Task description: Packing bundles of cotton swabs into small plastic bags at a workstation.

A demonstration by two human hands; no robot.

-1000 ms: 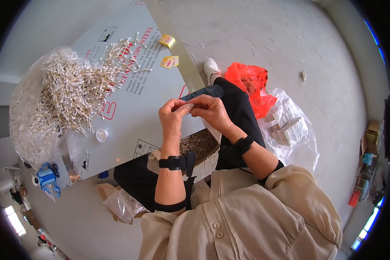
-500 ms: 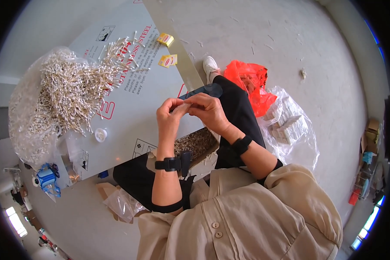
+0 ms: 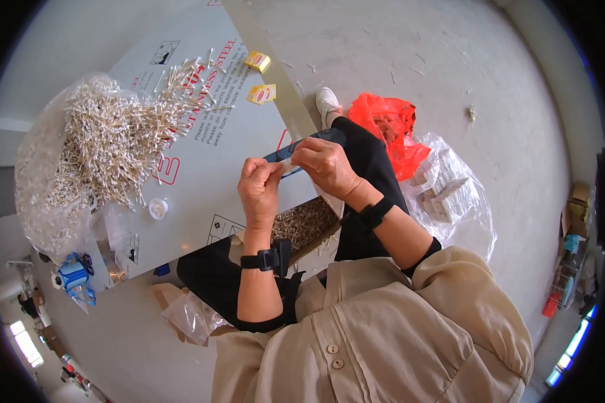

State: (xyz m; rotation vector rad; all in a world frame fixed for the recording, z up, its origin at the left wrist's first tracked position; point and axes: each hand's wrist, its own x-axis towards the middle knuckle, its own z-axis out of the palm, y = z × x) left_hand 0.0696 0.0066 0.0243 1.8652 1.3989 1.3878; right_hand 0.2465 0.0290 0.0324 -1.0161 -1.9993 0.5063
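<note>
Above the table's right edge, my left hand (image 3: 259,188) and my right hand (image 3: 326,163) are both closed in a pinch. Stretched between their fingertips is a small translucent plastic bag (image 3: 289,165), partly covered by the fingers; what it holds, if anything, is too small to tell. A dark blue flat object (image 3: 332,137) lies behind the hands by the table edge. Below them, at my lap, an open cardboard box (image 3: 333,232) contains a heap of cotton swabs (image 3: 302,224).
Left on the metal-sheet table (image 3: 208,181), a large pile of cotton swabs (image 3: 107,141) spills from a clear bag. Small yellow boxes (image 3: 257,61), yellow cards (image 3: 261,93) and a white round lid (image 3: 157,209) lie there. A red bag (image 3: 383,124) and a clear bag of white packs (image 3: 447,188) sit at right.
My hands have moved apart from each other, the left one slightly down and left. More of the translucent bag shows between the fingers now.
</note>
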